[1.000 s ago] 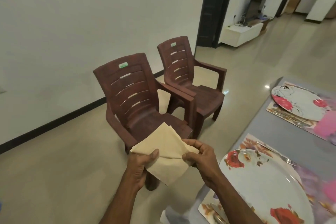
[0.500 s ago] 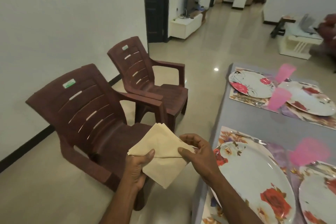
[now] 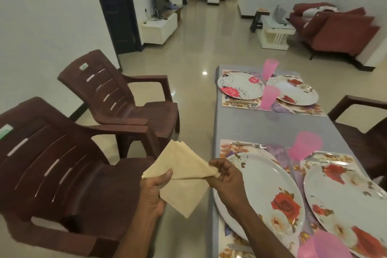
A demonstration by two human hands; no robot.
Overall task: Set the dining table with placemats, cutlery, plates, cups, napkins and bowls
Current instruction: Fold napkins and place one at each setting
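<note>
left hand (image 3: 154,192) pinches beige napkin (image 3: 181,178) at its 9 o'clock corner | right hand (image 3: 227,180) pinches its 3 o'clock corner, napkin held off the table edge | grey table (image 3: 261,125) at 3 o'clock: floral plates (image 3: 261,192), pink cups (image 3: 270,97), fork (image 3: 249,145) on placemats (image 3: 234,148) | brown chairs (image 3: 62,174) at 9 o'clock, red sofa (image 3: 335,29) at 1 o'clock, glossy tiled floor (image 3: 201,52)

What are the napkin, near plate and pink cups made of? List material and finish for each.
Napkin: soft matte beige cloth or thick paper; it folds in creased layers.
Near plate: glossy white with printed roses, perhaps melamine or ceramic.
Pink cups: translucent plastic, by their see-through tint.
</note>
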